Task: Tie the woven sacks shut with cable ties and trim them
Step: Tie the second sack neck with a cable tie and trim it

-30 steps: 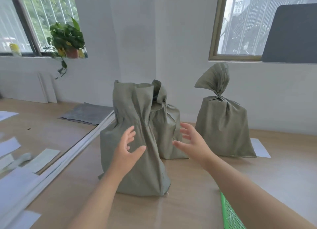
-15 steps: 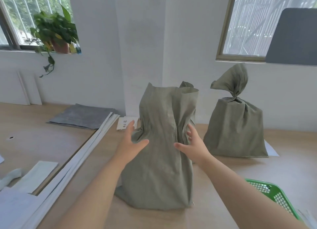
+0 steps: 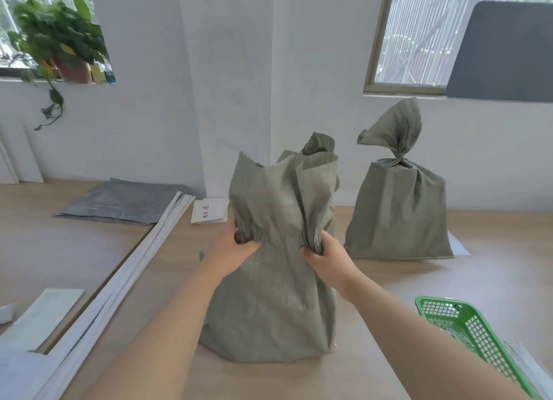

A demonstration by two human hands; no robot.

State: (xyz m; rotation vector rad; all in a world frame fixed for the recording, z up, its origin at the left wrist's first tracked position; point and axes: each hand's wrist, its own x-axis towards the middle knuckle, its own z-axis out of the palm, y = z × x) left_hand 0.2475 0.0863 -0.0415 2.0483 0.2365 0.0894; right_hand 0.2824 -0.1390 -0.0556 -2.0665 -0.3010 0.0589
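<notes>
Olive sack [image 3: 278, 298], neck pinched, mouth open

You have only one piece of writing in view — a few dark handwritten characters on the white paper card [image 3: 209, 210] lying on the surface [image 3: 493, 250], too small and blurred to make out.

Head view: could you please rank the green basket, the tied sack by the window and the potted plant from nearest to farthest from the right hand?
From the right hand, which grips the front sack:
1. Tied sack, just beyond, to the right.
2. Green basket, near right; close to the sack's rank.
3. Potted plant, far-left windowsill.
</notes>
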